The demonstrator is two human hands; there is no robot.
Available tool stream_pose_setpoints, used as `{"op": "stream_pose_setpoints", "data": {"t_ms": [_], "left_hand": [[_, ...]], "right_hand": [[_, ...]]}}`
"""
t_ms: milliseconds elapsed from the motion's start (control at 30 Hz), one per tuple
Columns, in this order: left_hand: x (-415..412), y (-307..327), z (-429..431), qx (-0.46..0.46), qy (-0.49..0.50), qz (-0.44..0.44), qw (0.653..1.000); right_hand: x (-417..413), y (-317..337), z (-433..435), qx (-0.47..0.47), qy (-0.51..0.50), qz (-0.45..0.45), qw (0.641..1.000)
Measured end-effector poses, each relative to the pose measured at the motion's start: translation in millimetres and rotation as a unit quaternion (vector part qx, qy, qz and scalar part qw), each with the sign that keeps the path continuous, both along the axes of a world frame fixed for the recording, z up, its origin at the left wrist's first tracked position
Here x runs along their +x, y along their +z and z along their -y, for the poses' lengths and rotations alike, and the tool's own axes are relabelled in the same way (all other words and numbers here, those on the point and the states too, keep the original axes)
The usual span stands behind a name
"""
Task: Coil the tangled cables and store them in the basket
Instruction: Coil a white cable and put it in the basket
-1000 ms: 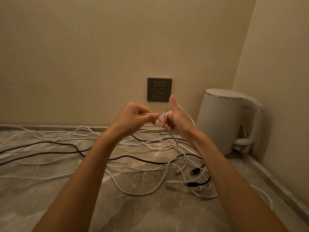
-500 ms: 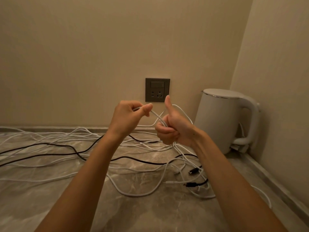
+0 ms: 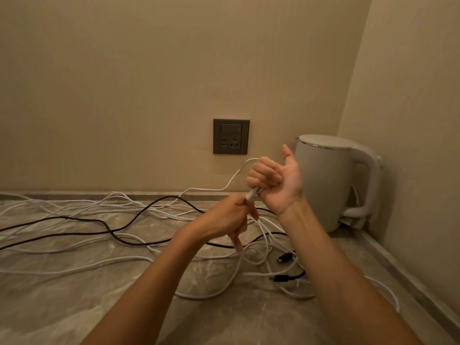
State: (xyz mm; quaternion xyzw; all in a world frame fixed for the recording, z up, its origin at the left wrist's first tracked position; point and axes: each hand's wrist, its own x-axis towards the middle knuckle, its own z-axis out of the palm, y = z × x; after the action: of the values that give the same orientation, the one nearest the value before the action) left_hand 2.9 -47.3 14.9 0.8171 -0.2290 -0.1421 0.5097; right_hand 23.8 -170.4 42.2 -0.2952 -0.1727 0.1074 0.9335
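Both hands hold one white cable (image 3: 232,179) up. The right hand (image 3: 276,181) is a fist. The left hand (image 3: 230,219) pinches it lower down. More cables (image 3: 74,220) lie on the bench (image 3: 74,295) beside a kettle (image 3: 331,180).

White kettle (image 3: 326,185) beside grey wall socket (image 3: 231,136).

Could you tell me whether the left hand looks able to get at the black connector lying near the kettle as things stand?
Probably not at once: the left hand is closed on the white cable, so its grip is taken. The black connector lies uncovered on the counter just below and right, with white strands looped around it.
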Motion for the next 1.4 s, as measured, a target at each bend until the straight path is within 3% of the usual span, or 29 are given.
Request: {"op": "stream_pose_setpoints", "data": {"t_ms": [133, 233, 333, 567, 767, 800, 967, 1133, 1267, 1400], "left_hand": [[-6, 4, -3, 0.094, -0.038, -0.019, 0.995], [-8, 10, -6, 0.150, -0.033, 0.009, 0.988], [-6, 19, -14, 0.175, -0.002, 0.064, 0.983], [-4, 37, -33, 0.075, 0.060, 0.112, 0.989], [5, 39, -46, -0.007, 0.132, 0.200, 0.971], [6, 39, -48, -0.021, 0.144, 0.218, 0.965], [11, 34, -51, -0.075, 0.176, 0.264, 0.945], [22, 15, -42, -0.102, 0.186, 0.239, 0.948], [22, 1, -30, -0.072, 0.161, 0.193, 0.965], [14, -10, -15, -0.052, 0.107, 0.101, 0.988]], "right_hand": [[2, 1, -2, -0.010, -0.109, -0.001, 0.994], [5, -2, -1, -0.127, -0.179, 0.037, 0.975], [9, -7, -2, -0.283, -0.206, 0.072, 0.934], [5, -10, -10, -0.552, -0.205, 0.098, 0.802], [3, -8, -12, -0.638, -0.070, 0.094, 0.761], [3, -8, -12, -0.639, -0.049, 0.094, 0.762], [1, -9, -10, -0.509, 0.103, 0.092, 0.850], [-1, -8, -14, -0.311, 0.221, 0.091, 0.920], [2, -11, -16, -0.153, 0.216, 0.066, 0.962], [5, -13, -16, -0.045, 0.138, 0.006, 0.989]]}}
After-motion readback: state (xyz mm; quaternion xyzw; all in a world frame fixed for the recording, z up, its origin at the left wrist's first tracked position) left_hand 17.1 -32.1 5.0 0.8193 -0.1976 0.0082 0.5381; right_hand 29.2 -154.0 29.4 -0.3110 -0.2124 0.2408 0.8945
